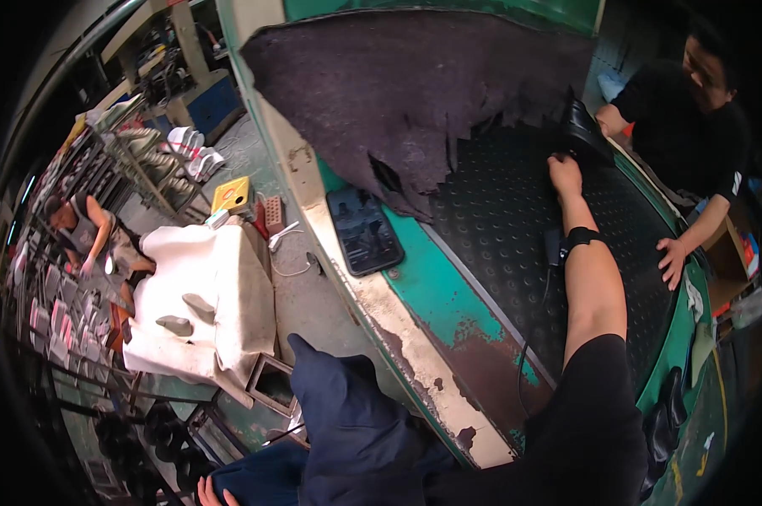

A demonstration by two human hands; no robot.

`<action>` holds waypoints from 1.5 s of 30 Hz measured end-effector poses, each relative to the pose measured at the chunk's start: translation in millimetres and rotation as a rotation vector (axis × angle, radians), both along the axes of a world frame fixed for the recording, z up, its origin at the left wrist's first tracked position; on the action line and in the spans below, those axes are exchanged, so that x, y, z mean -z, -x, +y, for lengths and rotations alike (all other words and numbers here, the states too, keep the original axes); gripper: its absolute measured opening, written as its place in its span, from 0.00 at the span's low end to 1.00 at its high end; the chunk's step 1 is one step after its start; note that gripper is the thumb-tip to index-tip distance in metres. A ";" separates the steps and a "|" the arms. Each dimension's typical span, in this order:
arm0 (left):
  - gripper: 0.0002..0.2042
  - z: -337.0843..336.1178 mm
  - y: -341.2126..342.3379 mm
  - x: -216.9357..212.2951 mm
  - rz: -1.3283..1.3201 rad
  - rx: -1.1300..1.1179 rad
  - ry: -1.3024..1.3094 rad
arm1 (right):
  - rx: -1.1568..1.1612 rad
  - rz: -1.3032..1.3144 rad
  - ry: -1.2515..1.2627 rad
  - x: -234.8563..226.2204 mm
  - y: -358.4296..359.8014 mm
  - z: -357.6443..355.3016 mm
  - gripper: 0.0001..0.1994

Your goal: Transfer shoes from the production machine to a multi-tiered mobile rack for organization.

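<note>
My right arm stretches forward over a black studded rubber mat point(499, 194). At its end, my right hand point(564, 174) is closed at the lower edge of a black leather shoe point(585, 133), which is tilted up. The co-worker's hand point(610, 120) touches the same shoe from the far right side. Fingertips of my left hand point(215, 494) show at the bottom edge, slightly apart against my dark blue trousers; the rest of it is out of view. A large dark brown leather hide point(381, 93) with a ragged edge lies across the back of the green bench.
A phone point(364, 232) lies on the worn green bench edge point(448, 295). The co-worker's other hand point(673, 263) rests at the mat's right edge. Black shoes point(663, 413) stand lower right. Left are a cloth-covered table point(200, 287), shoe racks and another person point(86, 228).
</note>
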State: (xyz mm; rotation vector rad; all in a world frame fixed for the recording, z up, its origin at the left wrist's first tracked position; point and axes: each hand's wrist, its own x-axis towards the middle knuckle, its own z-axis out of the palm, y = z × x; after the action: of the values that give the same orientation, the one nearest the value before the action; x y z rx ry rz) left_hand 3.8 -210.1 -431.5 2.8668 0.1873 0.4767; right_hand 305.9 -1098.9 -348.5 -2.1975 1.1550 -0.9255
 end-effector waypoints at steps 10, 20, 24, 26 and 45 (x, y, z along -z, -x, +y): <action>0.20 1.8 -34.6 -19.1 0.158 0.030 -0.018 | -1.181 0.488 -0.436 -153.7 86.1 154.2 0.17; 0.21 -1.9 -34.4 -18.0 0.146 0.037 0.022 | -0.471 -0.823 -0.027 -139.4 97.5 32.1 0.13; 0.21 -2.2 -22.1 -20.5 0.100 0.032 0.056 | -0.526 -0.750 -0.046 -122.4 100.2 23.1 0.14; 0.21 -2.1 -22.3 -19.3 0.095 0.040 0.051 | -0.516 -0.709 -0.023 -119.0 101.0 24.4 0.14; 0.20 24.7 7.3 15.9 -0.007 -0.119 0.225 | -0.577 0.190 -0.022 -79.2 125.5 11.6 0.28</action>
State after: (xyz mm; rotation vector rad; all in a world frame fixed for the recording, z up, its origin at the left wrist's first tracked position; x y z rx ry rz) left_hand -3.4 -185.4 -447.5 2.6436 0.3865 0.4562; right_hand 180.5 -1087.4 -269.3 -2.4364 0.5350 -0.4630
